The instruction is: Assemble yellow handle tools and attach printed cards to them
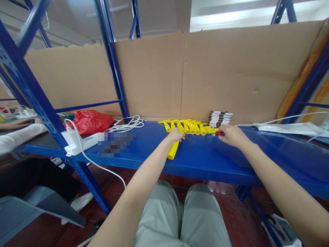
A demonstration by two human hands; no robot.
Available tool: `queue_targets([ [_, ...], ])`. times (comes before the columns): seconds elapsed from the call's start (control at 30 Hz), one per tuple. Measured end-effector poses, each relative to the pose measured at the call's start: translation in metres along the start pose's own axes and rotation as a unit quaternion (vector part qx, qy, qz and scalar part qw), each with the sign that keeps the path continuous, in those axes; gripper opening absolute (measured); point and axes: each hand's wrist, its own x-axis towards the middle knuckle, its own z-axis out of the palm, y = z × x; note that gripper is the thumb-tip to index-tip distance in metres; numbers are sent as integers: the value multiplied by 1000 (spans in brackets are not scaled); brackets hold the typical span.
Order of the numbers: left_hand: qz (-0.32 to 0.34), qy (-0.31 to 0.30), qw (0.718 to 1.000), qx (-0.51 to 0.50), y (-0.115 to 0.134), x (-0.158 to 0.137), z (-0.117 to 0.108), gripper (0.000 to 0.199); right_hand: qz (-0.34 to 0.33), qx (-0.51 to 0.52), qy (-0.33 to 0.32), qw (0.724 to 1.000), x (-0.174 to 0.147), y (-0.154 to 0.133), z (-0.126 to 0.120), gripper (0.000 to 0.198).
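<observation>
My left hand [176, 134] is closed around a yellow plastic handle [173, 150], whose round tubular end points down toward the table's front edge. In my right hand [232, 134] is a screwdriver [203, 133], gripped by its red handle. Its long thin shaft lies level and reaches left to the yellow handle near my left fingers; whether the tip touches it I cannot tell. Just behind my hands, several similar yellow plastic handles [191, 126] lie in a row, T-shaped where they show fully.
Beyond the screwdriver stands a stack of white and brown pieces [220, 119]. A red plastic bag [89, 121], coiled white cable [131, 122] and power strip [84, 143] lie left. Cardboard [218, 75] walls the back of the blue table [205, 156]. Another person's sleeve [23, 136] is far left.
</observation>
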Motion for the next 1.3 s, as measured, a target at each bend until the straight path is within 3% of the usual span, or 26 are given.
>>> queue_targets([
  [0.27, 6, 3, 1000, 13, -1, 0, 0, 16, 66, -15, -41, 997, -3, -9, -8, 25],
  [0.6, 13, -1, 1000, 14, -6, 8, 2, 18, 68, 6, -90, 994, -4, -17, -15, 32],
  [0.7, 18, -1, 1000, 13, -7, 10, 4, 18, 67, 3, -67, 995, -5, -17, -14, 35],
  [0.9, 15, -8, 1000, -2, -7, 9, 3, 15, 48, -13, 40, 998, -6, -18, -12, 32],
  [1.0, 6, -9, 1000, -23, -5, 6, 3, 13, 63, -23, 52, 996, -6, -19, -12, 30],
  [1.17, -11, -14, 999, -49, 1, -2, 4, 11, 119, -27, -18, 992, -6, -22, -14, 31],
  [1.3, -16, 1, 999, -28, 2, -3, 5, 11, 123, -22, -94, 988, -4, -21, -13, 31],
])
